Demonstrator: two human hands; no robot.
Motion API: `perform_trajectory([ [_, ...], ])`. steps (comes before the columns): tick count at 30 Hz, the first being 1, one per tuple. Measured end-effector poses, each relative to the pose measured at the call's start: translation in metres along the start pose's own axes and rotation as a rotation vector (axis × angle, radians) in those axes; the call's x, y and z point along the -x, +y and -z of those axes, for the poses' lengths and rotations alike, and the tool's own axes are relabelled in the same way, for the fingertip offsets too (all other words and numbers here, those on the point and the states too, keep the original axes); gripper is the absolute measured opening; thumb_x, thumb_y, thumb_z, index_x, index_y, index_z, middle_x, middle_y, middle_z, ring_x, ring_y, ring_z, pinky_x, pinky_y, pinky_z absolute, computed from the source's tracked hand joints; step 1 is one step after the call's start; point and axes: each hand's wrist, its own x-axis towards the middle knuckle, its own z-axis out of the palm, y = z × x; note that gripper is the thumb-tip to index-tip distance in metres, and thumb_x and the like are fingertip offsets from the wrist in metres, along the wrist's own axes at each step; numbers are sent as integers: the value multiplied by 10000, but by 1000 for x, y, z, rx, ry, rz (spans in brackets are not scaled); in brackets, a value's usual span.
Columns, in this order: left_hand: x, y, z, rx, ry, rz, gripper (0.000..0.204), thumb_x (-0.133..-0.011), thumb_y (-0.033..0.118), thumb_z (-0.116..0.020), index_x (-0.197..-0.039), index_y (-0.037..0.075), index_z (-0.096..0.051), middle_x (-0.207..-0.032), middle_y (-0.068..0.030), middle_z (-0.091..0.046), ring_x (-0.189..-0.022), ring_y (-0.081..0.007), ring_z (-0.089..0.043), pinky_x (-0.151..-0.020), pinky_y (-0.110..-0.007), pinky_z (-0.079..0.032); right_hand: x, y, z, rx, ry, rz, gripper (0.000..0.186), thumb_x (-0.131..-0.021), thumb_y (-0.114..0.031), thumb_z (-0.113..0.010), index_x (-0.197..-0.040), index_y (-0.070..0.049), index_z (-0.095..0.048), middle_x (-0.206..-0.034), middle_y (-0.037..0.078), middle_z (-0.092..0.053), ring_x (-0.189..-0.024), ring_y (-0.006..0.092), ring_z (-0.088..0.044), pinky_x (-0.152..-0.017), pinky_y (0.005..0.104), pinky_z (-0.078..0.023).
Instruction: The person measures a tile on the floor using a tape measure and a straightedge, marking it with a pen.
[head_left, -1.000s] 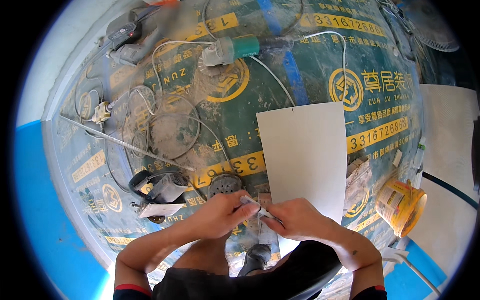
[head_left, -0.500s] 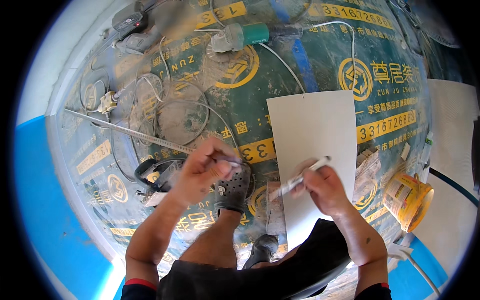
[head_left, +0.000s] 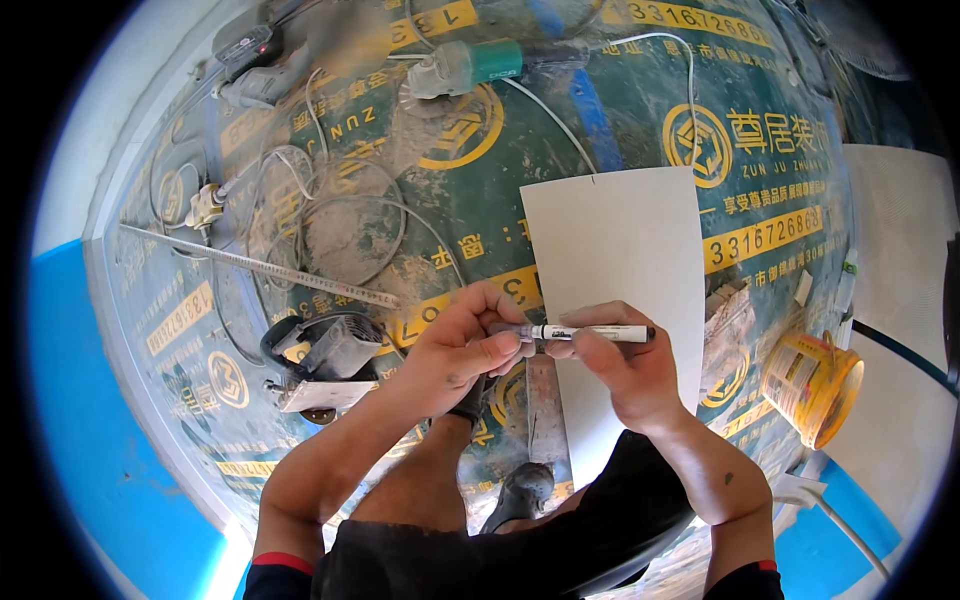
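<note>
A white marker pen [head_left: 600, 333] lies level between the fingers of my right hand [head_left: 640, 380], its dark end pointing right. Pinched in my left hand [head_left: 460, 350] is the marker's cap [head_left: 514, 330], purplish and partly covered by fingers. Cap and pen meet end to end; whether the cap is fully on cannot be made out. Below and behind my right hand, a long white panel [head_left: 620, 240] rests on the covered floor, with a small dark notch mark at its far edge.
An angle grinder [head_left: 480, 66] lies at the far side with its cord. A steel ruler [head_left: 260, 264], a cutting tool [head_left: 335, 355], looped cables [head_left: 400, 215] and a plug connector [head_left: 205, 207] are to the left. A yellow bucket [head_left: 810, 390] lies tipped at right.
My hands have come together from apart. The marker has swung from slanted to level, and its tip end now meets the cap in my left hand.
</note>
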Motion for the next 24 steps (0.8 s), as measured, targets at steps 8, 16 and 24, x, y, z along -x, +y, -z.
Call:
perform_trajectory([
  [8, -17, -11, -28, -747, 287, -274, 158, -871, -107, -525, -948, 30, -509, -838, -84, -589, -689, -148, -563, -630, -314, -465, -3, 17, -5, -93, 111, 25, 239, -979, -175, -630, -1116, 21, -621, -957, 86, -686, -863, 121, -659, -806, 263, -528],
  [16, -42, -2, 24, -1065, 461, -480, 187, -820, -141, -541, -923, 14, -526, -868, -121, -618, -795, -271, -667, -720, -327, -515, -21, 22, 6, -80, 134, -341, 424, -1020, -375, -531, -1255, -23, -558, -1033, 97, -686, -964, 170, -638, -878, 313, -483],
  [24, 38, 63, 136, -1694, 823, -227, 456, -891, 251, -693, -1272, 27, -582, -1255, -212, -628, -1176, -352, -596, -980, -421, -455, -14, 27, 21, 109, -59, -423, 443, -1017, -356, -537, -1304, -19, -522, -1081, 105, -661, -1022, 182, -621, -899, 324, -478],
])
